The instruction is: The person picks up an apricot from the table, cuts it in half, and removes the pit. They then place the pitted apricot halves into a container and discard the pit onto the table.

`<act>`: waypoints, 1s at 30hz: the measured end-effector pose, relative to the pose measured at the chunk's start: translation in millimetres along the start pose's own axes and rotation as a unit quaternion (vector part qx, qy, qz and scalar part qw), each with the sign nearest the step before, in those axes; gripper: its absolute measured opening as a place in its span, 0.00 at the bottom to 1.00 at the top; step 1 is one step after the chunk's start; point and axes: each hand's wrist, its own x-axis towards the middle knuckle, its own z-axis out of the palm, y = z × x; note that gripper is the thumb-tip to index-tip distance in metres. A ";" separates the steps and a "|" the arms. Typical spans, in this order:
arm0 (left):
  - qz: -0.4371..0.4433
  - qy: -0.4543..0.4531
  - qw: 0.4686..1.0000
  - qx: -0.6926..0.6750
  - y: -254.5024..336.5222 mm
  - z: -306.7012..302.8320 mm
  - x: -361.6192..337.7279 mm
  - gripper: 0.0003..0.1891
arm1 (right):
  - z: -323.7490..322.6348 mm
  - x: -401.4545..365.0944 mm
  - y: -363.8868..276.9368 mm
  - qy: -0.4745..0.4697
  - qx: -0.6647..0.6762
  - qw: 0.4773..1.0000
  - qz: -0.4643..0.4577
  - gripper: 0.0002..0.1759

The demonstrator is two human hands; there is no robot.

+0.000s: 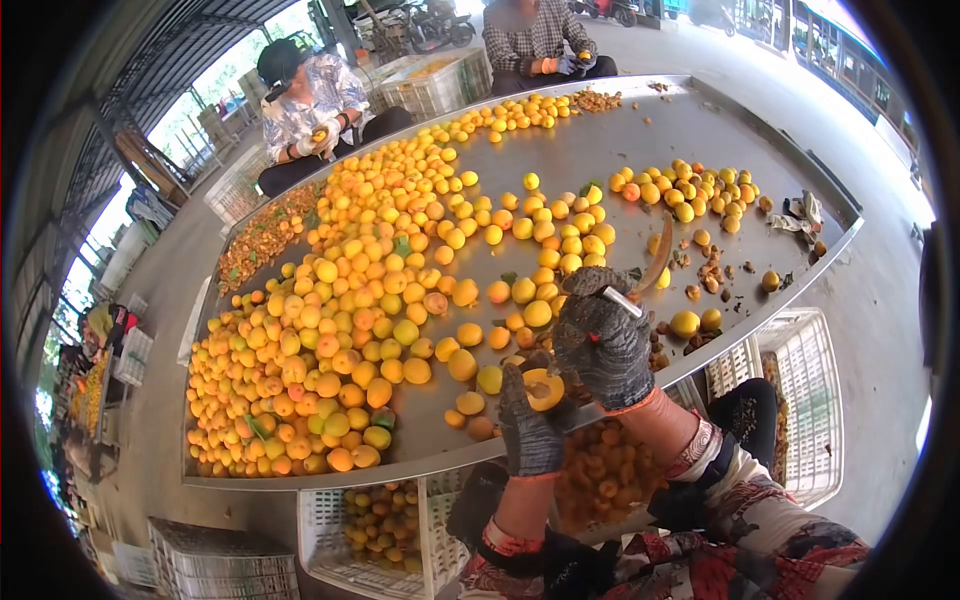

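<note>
My left hand [527,428], in a dark grey knitted glove, is closed on a cut apricot [544,389] near the table's front edge. The orange cut face shows; the fingers behind it are partly hidden. Just to the right and higher, my right hand [603,345], gloved alike, grips a curved knife [659,258] by its silvery handle, the blade pointing up and away. Whole apricots [345,340] lie heaped on the metal table [590,150], left of and beyond my hands. Pits and scraps [711,272] are scattered to the right of the knife.
Below the table edge, a crate [425,540] contains whole apricots, and apricot halves [605,470] lie under my forearms. Another white crate [812,400] stands at right. Across the table sit two people [315,110] [540,45] with fruit in their gloved hands. A crumpled cloth [800,215] lies at the far right.
</note>
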 end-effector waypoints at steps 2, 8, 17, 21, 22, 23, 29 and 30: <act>0.076 0.005 0.987 0.139 -39.4 -35.3 15.3 0.20 | -0.3 -3.4 17.9 -0.015 -0.186 0.954 -0.236 0.12; -0.002 0.127 0.989 -0.072 -23.5 -16.7 15.4 0.19 | 7.2 -25.9 28.3 -0.013 0.118 0.989 0.083 0.14; 0.287 0.001 0.705 0.648 -18.9 -31.4 6.6 0.33 | 15.4 2.5 18.4 -0.026 0.449 0.852 0.267 0.08; 0.275 0.021 0.806 0.524 -42.0 -50.0 25.5 0.36 | 18.3 3.3 31.7 0.020 0.569 0.746 0.344 0.06; 0.275 0.019 0.806 0.524 -43.2 -50.8 26.3 0.36 | 18.8 3.2 35.0 0.066 0.581 0.724 0.367 0.06; 0.264 0.022 0.829 0.493 -44.0 -50.9 26.7 0.36 | 17.9 2.6 36.1 0.065 0.581 0.724 0.366 0.06; 0.269 0.057 0.815 0.510 -36.9 -41.6 26.1 0.38 | 17.9 -4.5 58.4 0.121 0.664 0.616 0.405 0.04; 0.211 0.047 0.883 0.416 -37.5 -41.3 27.1 0.38 | 19.1 -2.7 52.9 0.140 0.653 0.626 0.403 0.04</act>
